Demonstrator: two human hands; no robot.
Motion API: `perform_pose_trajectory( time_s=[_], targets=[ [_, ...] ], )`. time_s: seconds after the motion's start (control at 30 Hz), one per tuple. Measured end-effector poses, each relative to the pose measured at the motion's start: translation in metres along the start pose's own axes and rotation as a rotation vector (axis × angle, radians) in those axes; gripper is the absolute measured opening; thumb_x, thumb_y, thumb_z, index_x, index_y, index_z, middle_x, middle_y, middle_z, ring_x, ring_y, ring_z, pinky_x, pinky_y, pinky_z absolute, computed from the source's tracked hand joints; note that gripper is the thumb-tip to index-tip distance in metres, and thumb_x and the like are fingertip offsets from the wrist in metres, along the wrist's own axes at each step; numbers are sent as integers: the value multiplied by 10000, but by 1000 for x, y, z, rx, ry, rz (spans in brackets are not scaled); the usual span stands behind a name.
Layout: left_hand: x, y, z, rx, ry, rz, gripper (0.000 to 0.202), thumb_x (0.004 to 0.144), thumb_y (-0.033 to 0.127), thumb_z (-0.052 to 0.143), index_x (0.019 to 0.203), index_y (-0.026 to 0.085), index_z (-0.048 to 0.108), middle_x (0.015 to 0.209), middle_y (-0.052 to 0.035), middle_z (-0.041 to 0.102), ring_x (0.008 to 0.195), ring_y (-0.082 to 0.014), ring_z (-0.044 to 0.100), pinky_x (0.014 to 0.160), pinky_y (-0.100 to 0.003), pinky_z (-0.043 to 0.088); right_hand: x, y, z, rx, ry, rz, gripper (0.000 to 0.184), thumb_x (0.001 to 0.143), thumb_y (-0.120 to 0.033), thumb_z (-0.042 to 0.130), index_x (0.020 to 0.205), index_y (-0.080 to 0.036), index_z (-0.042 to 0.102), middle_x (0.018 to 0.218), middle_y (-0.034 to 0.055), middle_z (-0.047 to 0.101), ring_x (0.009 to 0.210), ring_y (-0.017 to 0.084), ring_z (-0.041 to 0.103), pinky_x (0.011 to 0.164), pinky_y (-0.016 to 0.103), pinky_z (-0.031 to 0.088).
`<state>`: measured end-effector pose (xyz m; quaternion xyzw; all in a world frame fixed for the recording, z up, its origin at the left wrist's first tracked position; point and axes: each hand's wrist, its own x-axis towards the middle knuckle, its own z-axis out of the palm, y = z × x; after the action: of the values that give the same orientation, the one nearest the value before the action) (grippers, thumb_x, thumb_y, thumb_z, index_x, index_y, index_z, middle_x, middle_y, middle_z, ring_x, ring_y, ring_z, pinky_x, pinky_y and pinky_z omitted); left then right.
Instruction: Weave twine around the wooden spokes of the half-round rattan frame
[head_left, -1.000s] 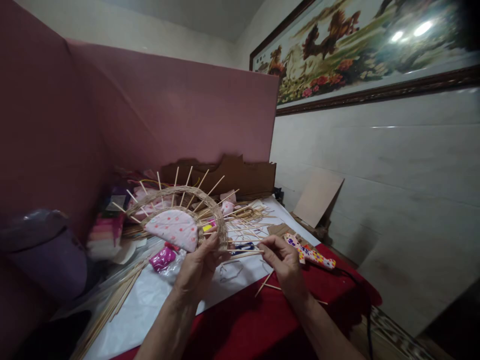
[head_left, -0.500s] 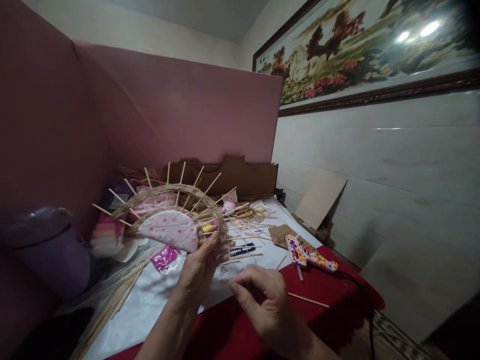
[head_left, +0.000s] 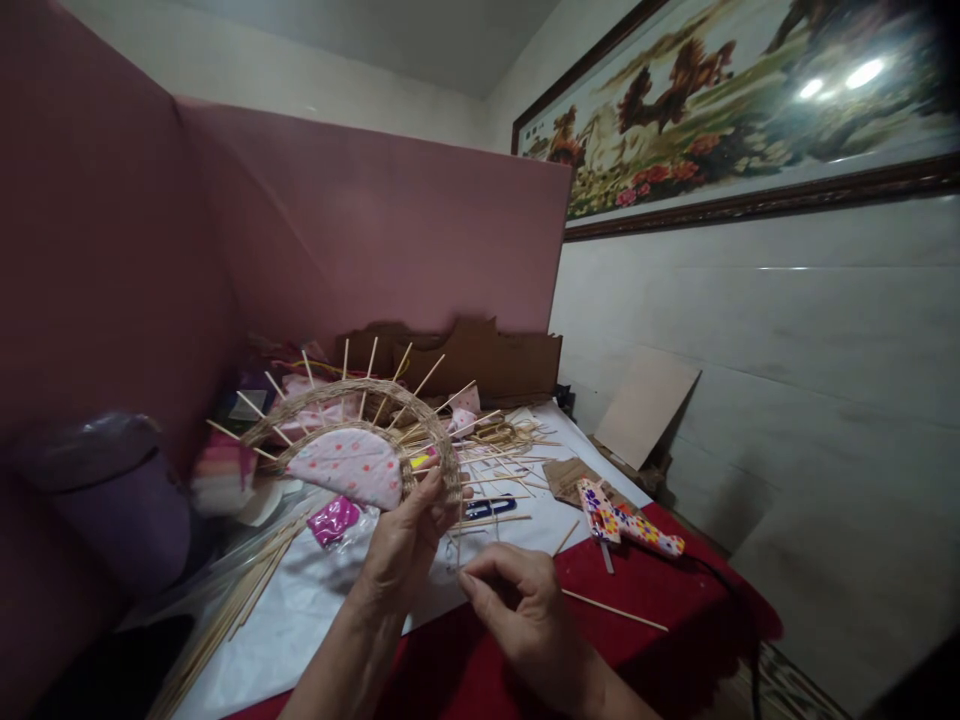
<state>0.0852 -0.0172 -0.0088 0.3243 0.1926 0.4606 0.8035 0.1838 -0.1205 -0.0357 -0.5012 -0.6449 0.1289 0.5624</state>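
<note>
My left hand point(head_left: 411, 525) is closed on the right end of a half-round woven fan frame point(head_left: 444, 432). Thin wooden sticks radiate from it, bound by two arcs of twisted twine. A padded half-circle of white cloth with pink spots point(head_left: 349, 467) covers its centre. Lower and to the right, my right hand point(head_left: 521, 605) pinches thumb against forefinger. A thin strand of twine point(head_left: 460, 535) runs down from the frame's end to those fingertips; its tail is hidden by the hand.
A flower-patterned glue gun point(head_left: 634, 527) with a black cord lies on the red cloth point(head_left: 720, 590) at right. Blue snips point(head_left: 491, 507), a pink packet point(head_left: 332, 521) and loose sticks point(head_left: 251, 590) lie on the white sheet. Cardboard point(head_left: 480, 360) stands behind; a purple bin point(head_left: 127, 520) is at left.
The view has shifted slightly, so everything sits a little lower and to the right. My left hand keeps its hold on the frame; the strand to my right fingertips shows more clearly now.
</note>
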Motion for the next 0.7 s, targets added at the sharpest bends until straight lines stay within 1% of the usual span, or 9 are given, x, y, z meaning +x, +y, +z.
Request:
perform_pose_trajectory(
  time_s=[0.1,0.3,0.47,0.63,0.7],
  targets=[
    [0,0,0,2,-11,-6,338,800,109,597,1132,166,576,855,-49,713,697,-149,692,617,-207,560,-1,0,1,17,3,-5,177,816,-173,534,647,-168,588,554,-22,485,512,99,412,491,229,304],
    [1,2,-2,-17,10,-25,291,810,95,575,1095,147,588,840,-55,716,687,-153,693,603,-214,567,-2,4,0,-18,5,4,181,825,-194,535,661,-160,604,558,-18,493,518,100,420,502,230,306],
    [2,4,-2,-26,27,-42,258,849,93,513,1090,148,588,842,-69,723,691,-150,694,606,-216,564,-1,11,-4,-61,0,44,198,825,-195,529,642,-158,594,563,-13,498,527,105,423,510,232,311],
    [1,4,0,-20,58,-68,154,847,96,518,938,131,638,787,-51,724,689,-154,695,615,-226,564,0,21,-10,-128,18,99,196,819,-194,529,633,-161,583,557,-12,503,526,110,431,514,233,320],
    [1,3,0,-6,67,-88,136,850,112,523,920,135,638,767,-46,721,672,-154,695,581,-218,555,1,26,-11,-128,35,126,184,807,-169,521,635,-162,587,570,-6,529,543,117,463,534,229,345]
  ],
)
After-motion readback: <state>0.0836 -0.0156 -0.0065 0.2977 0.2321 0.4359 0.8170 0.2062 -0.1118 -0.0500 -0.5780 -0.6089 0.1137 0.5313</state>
